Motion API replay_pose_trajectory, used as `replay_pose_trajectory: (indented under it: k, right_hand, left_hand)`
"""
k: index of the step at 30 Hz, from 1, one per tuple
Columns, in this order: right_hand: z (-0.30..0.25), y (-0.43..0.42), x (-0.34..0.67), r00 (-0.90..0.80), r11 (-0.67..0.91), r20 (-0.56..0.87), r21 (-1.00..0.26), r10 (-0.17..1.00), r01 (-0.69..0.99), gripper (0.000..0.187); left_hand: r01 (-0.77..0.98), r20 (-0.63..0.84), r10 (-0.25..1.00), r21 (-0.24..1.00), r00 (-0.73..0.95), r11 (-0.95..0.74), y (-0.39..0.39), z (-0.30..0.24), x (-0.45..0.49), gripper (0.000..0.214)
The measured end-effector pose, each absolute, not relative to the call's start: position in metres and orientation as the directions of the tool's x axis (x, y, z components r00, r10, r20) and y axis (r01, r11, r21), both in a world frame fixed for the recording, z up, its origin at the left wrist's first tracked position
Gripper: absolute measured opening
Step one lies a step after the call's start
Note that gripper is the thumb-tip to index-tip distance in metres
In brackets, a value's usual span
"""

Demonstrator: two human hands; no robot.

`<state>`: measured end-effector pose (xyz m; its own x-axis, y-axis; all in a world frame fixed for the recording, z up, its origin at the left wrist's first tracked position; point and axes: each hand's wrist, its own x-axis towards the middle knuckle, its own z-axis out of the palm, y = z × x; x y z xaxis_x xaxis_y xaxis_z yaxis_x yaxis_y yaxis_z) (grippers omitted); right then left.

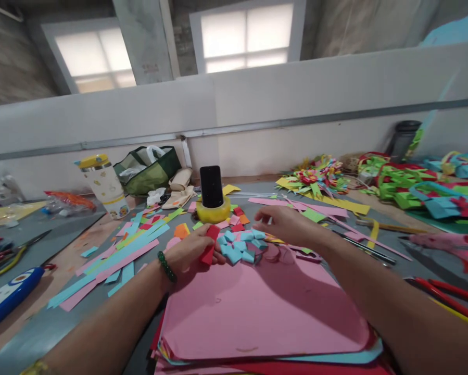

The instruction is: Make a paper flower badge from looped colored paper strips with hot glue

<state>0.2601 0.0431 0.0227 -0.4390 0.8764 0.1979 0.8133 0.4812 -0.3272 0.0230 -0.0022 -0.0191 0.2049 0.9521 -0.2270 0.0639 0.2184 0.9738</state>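
My left hand (190, 252), with a green bead bracelet at the wrist, is closed around a folded red paper piece (209, 246). My right hand (282, 223) hovers palm down just right of a heap of small blue folded paper pieces (239, 246), fingers curled and blurred; I cannot make out anything in it. Both hands are above the far edge of a stack of pink paper sheets (265, 307).
A black phone (211, 186) stands in a yellow tape roll (213, 212). Blue and pink paper strips (112, 258) lie at left, near a bottle (103, 183) and a green bag (148, 167). Paper flowers (315, 177), scissors (361, 246) and a pink glue gun (448, 245) lie at right.
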Motion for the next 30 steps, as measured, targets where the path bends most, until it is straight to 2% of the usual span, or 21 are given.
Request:
replay_pose_trajectory:
  k: [5,7,10,13,16,19,21,25,27,30]
  right_hand:
    - [0.013,0.016,0.233,-0.693,0.717,0.212,-0.34,0.689,0.608,0.038]
    - [0.007,0.011,0.226,-0.726,0.741,0.19,-0.32,0.661,0.59,0.032]
    - [0.0,0.015,0.224,-0.714,0.742,0.225,-0.318,0.663,0.59,0.022]
    - [0.0,0.03,0.233,-0.665,0.719,0.3,-0.427,0.684,0.548,0.024]
    - [0.008,0.043,0.243,-0.493,0.661,0.441,-0.527,0.75,0.533,0.032]
    - [0.015,0.045,0.247,-0.368,0.634,0.522,-0.558,0.77,0.536,0.034]
    - [0.017,0.039,0.244,-0.375,0.653,0.537,-0.566,0.755,0.503,0.03]
    - [0.011,0.021,0.228,-0.516,0.719,0.512,-0.581,0.687,0.38,0.027]
    - [0.005,0.015,0.221,-0.547,0.695,0.456,-0.607,0.702,0.385,0.023]
    - [-0.001,0.013,0.214,-0.536,0.635,0.39,-0.653,0.749,0.412,0.02]
  left_hand:
    - [-0.002,-0.115,0.98,0.993,0.162,0.117,0.0,-0.018,0.019,0.021]
    - [-0.014,-0.089,0.988,0.996,0.126,0.092,0.002,-0.018,0.011,0.019]
    - [-0.023,-0.066,0.992,0.997,0.103,0.069,0.004,-0.018,0.003,0.016]
    - [-0.033,-0.074,0.991,0.996,0.116,0.078,0.004,-0.018,0.001,0.015]
    - [-0.065,-0.097,0.984,0.992,0.15,0.108,0.002,-0.016,0.002,0.014]
    - [-0.092,-0.105,0.968,0.987,0.227,0.128,-0.003,-0.012,0.004,0.014]
    - [-0.093,-0.098,0.941,0.987,0.323,0.134,-0.008,-0.008,0.006,0.022]
    - [-0.039,-0.065,0.844,0.994,0.532,0.101,-0.018,-0.005,0.013,0.052]
    - [0.004,-0.043,0.831,0.999,0.555,0.049,-0.021,-0.004,0.016,0.052]
    - [0.085,-0.076,0.836,0.996,0.544,0.035,-0.023,-0.004,0.019,0.039]
